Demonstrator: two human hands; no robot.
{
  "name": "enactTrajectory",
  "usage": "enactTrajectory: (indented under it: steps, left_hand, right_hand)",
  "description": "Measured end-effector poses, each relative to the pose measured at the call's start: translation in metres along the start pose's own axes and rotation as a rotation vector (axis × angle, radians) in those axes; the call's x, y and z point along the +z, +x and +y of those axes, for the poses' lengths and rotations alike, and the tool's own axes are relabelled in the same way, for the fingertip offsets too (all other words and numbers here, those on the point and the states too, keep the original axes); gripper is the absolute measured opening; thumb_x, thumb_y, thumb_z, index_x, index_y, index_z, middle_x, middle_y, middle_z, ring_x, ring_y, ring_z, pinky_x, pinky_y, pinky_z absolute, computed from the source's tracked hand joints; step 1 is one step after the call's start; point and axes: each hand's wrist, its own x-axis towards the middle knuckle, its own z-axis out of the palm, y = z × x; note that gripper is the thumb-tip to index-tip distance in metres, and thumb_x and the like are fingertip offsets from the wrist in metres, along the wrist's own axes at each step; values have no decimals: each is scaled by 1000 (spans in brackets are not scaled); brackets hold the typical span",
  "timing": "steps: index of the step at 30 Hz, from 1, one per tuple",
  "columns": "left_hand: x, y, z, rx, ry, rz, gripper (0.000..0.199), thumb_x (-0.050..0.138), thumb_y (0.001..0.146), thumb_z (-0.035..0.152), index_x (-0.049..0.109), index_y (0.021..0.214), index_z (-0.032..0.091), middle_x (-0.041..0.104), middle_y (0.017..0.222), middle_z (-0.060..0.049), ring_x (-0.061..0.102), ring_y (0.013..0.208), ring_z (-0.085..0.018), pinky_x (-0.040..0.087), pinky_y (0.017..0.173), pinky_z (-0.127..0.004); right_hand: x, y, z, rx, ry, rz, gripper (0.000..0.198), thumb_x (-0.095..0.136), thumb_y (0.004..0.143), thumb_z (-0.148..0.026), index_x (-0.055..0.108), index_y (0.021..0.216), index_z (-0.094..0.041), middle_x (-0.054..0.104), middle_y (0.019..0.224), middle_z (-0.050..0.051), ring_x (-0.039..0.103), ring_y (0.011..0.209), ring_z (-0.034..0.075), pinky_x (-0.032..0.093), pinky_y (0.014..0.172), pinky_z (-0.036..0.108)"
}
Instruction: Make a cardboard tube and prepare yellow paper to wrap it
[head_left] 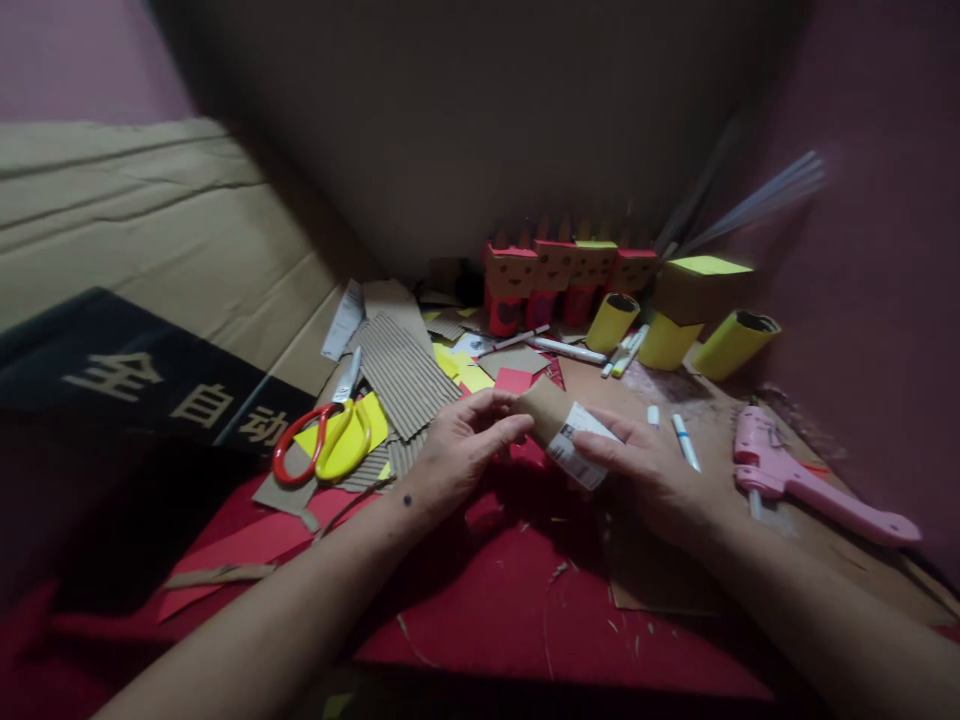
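Note:
A small brown cardboard piece bearing a white printed label is held up over the red-covered table. My right hand grips its labelled end, thumb lying across the label. At its other end, my left hand has thumb and fingers closed on the edge; the fingertips are partly hidden. Left of my left hand lie scissors with one red and one yellow handle, on yellow paper. Corrugated cardboard strips are piled behind them. A red paper square sits just beyond my hands.
Several red cardboard figures with drawn faces stand at the back, near yellow tubes. A pink glue gun rests at right beside capped markers. A large cardboard box borders the left. Clear sticks rise at back right.

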Motion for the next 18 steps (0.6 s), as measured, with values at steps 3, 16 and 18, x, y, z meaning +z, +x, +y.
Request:
enactTrajectory:
  steps: [3,16,18]
  left_hand:
    - [-6,3,1,73,55,57,25,63,80,32,61,98,16,66,86,-3,60,74,-12,48,70,-26]
    - [-45,-7,-16,438,1545,-115,24,44,84,12,63,100,13,53,128,-18,39,125,-34,37,101,-53]
    - [-54,-14,-13,435,1540,-61,31,41,85,10,60,109,12,50,132,-19,41,125,-32,41,99,-48]
  right_hand:
    - [2,0,-2,-6,3,43,38,70,77,-37,63,110,-18,65,80,2,54,61,10,40,55,21]
    - [-5,7,0,-44,-146,118,39,70,75,-44,63,100,-15,59,68,1,49,55,10,33,49,22]
    - [-4,6,-1,-41,-167,129,39,69,75,-44,63,100,-15,59,69,1,49,54,10,32,47,23]
